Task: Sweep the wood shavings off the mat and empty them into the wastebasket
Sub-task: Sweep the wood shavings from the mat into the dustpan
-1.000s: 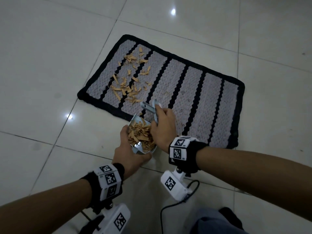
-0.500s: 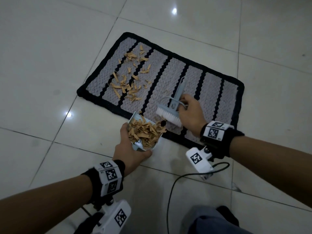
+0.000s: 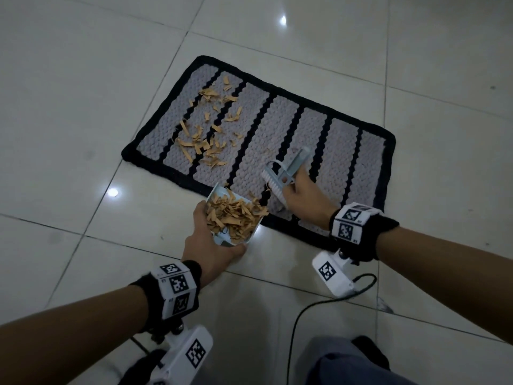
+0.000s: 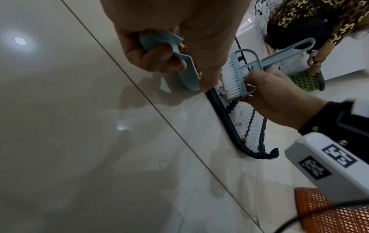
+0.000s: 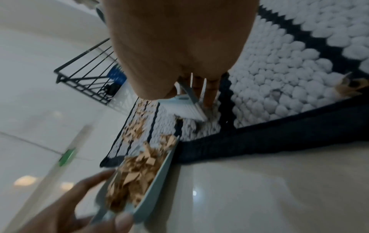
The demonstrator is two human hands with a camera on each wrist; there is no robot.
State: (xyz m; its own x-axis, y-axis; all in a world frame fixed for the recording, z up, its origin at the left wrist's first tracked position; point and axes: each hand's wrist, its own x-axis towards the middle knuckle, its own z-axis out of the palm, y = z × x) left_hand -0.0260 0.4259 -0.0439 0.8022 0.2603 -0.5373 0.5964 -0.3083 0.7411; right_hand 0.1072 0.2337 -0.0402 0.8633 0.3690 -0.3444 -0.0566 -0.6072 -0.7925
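Item: sweep-up, mid-job. Left hand is gripping 1 small pale-blue dustpan by its rear, thumb curled over one side wall and fingers round the other; pan is sitting at the mat's near edge, mouth toward the mat, already heaped w/ shavings. Right hand is clasping 1 pale-blue hand brush, fingers curled round the head rather than the handle, white bristles touching the mat just beside the pan's mouth, handle sticking up and away. Mat: 1, grey weave, black border, black stripes, lying on the tiled floor. Loose shavings: approx. several dozen, too many and too small for an exact count, scattered across the mat's far-left part, toward its left edge; 1–2 strays near the near edge, right of the brush. Judgement: step in hand is sweeping load into pan, approx. half done; pan is looking near full. Next move prob. calls for either lifting the pan level, no tilt, to go empty it, or reaching the brush over to the far-left pile and drawing it toward the near edge. Spill risk if pan is tipping. Baskets: 1 green perforated beyond the mat, another person's hand on it; 1 orange mesh nearer. Cannot tell which is the wastebasket.
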